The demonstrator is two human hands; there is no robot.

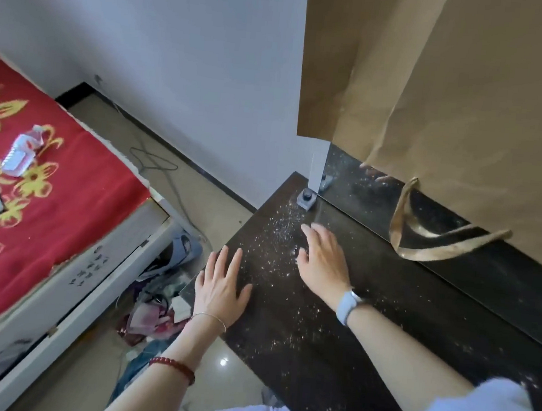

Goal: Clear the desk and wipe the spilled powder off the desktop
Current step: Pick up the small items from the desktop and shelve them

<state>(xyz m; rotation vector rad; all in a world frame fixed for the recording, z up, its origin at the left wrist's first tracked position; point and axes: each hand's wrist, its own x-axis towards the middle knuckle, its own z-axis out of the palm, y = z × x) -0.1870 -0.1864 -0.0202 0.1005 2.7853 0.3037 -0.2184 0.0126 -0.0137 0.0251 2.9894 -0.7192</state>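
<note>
White powder (280,229) lies scattered over the dark desktop (333,342), thickest near the far left corner. My left hand (221,286) lies flat with straight fingers at the desk's left edge and holds nothing. My right hand (322,259) is stretched out flat over the powdered patch, its fingers pointing to the far corner; whether it touches the surface I cannot tell. A watch sits on that wrist.
A brown curtain (453,90) with a gold tie band (423,241) hangs over the desk's back right. A small grey stand (306,200) sits at the far corner. Left of the desk are a red-covered bed (34,201), a bottle (23,151) and clutter on the floor (155,310).
</note>
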